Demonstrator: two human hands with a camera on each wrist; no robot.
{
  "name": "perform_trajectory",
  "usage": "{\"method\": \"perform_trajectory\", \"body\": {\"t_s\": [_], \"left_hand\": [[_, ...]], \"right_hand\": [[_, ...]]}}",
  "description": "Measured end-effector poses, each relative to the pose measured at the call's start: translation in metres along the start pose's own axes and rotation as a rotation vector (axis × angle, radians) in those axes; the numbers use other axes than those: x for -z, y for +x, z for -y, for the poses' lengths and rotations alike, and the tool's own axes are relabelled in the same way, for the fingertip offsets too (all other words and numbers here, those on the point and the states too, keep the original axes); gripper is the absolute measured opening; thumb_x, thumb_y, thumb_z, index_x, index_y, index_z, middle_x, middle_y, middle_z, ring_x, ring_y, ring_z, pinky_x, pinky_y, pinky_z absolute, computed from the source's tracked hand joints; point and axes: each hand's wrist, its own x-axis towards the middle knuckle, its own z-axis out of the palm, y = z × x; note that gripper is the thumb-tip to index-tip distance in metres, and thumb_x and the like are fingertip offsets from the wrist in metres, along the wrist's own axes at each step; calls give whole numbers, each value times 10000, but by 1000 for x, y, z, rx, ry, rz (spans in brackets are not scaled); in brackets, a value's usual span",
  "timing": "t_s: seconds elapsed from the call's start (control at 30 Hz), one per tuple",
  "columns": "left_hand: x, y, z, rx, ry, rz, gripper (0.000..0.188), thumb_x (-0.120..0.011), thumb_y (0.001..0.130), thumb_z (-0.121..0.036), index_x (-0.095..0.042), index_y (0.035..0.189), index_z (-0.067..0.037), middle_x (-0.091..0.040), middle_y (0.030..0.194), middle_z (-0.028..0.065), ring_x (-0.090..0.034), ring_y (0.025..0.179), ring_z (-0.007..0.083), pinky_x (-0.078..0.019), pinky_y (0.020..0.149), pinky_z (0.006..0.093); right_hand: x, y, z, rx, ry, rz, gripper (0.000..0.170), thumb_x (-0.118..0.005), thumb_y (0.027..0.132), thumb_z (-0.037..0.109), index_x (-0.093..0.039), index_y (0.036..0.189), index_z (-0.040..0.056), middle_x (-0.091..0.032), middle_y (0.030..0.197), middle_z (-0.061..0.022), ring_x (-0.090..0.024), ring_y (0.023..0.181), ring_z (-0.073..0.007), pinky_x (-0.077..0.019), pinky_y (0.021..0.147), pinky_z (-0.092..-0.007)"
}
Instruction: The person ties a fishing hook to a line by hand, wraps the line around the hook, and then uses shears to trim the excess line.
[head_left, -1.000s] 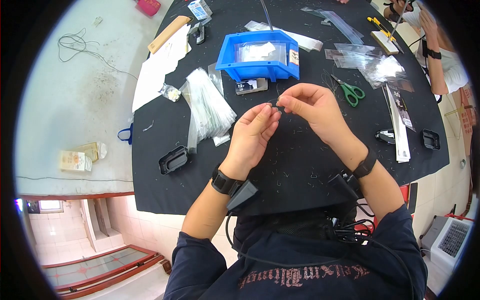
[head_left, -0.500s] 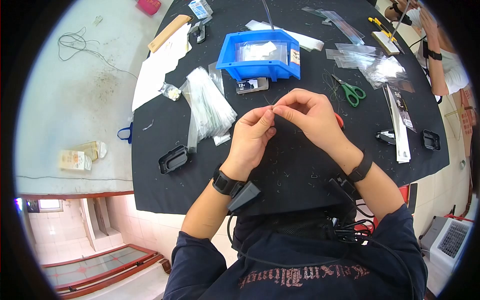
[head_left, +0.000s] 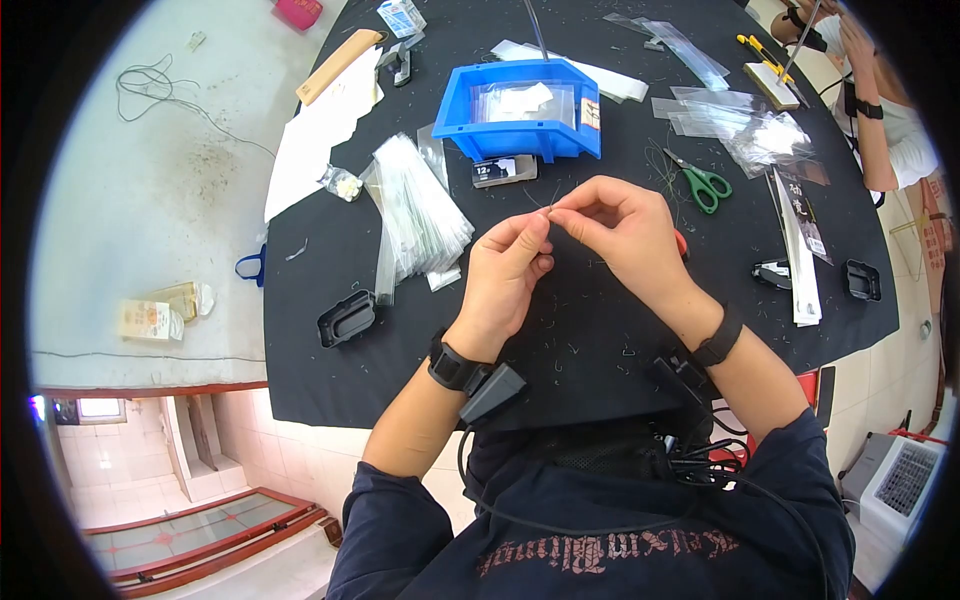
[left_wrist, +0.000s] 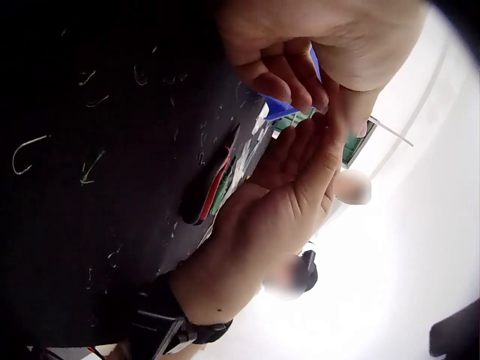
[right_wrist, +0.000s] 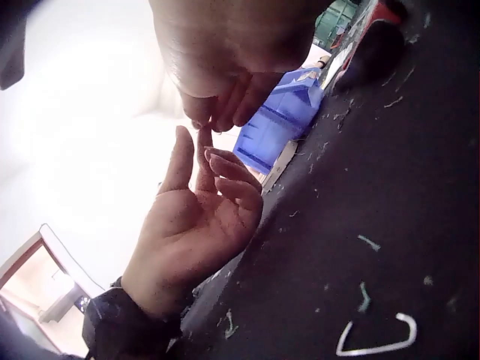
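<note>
In the head view, the left hand (head_left: 505,275) and the right hand (head_left: 635,235) meet fingertip to fingertip above the black table. Between them a fine dark thread or line (head_left: 540,203) is pinched, its thin ends poking up past the fingertips. Whatever else lies in the pinch is too small to tell. In the left wrist view the right hand (left_wrist: 277,202) faces the left hand (left_wrist: 322,45), thumbs and forefingers together. The right wrist view has the left hand (right_wrist: 199,217) below the right hand (right_wrist: 240,52), with the held piece hardly visible.
Beyond the hands stand a blue bin (head_left: 455,105) and a small box (head_left: 503,172). Plastic sleeves (head_left: 415,215) lie left; green-handled scissors (head_left: 708,188), more clear bags (head_left: 760,135) and a stapler (head_left: 772,272) lie right. A black tray (head_left: 347,319) sits near the left edge.
Since a second ago the right hand has come lower and closer to the left, and the fingertips now meet. The thin ends show more clearly above them. A red-handled object has appeared beside the right wrist.
</note>
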Motion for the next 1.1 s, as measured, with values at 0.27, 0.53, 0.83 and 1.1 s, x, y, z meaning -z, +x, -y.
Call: {"method": "perform_trajectory", "body": {"t_s": [0.27, 0.53, 0.83, 1.1], "left_hand": [[8, 3, 0, -1, 40, 43, 179, -611, 1008, -228, -689, 1064, -77, -710, 1011, 28, -663, 925, 106, -520, 784, 257], [2, 0, -4, 44, -29, 45, 202, -584, 1018, -228, -678, 1082, -60, -718, 1034, 49, -680, 952, 130, -538, 826, 268], [-3, 0, -5, -16, -30, -84, 188, -648, 982, -162, -680, 1093, -13, -720, 990, 68, -694, 893, 127, -557, 794, 246], [-2, 0, -2, -83, -3, -71, 193, -668, 970, -166, -688, 1082, -10, -722, 986, 77, -692, 885, 124, -555, 791, 249]], "right_hand": [[0, -2, 3, 392, -388, -19, 75, -735, 803, 57, -685, 851, 30, -668, 788, -92, -665, 715, -250, -513, 642, -323], [0, -1, 4, 470, -451, -39, 120, -727, 815, 60, -616, 860, 58, -646, 766, -82, -650, 733, -267, -510, 649, -345], [3, 4, 3, 337, -259, -21, 115, -718, 853, 55, -665, 950, 23, -705, 861, -99, -707, 781, -211, -546, 694, -293], [2, 2, 7, 257, -266, 35, 151, -747, 833, 102, -680, 943, 24, -706, 839, -95, -708, 756, -187, -546, 680, -285]]}}
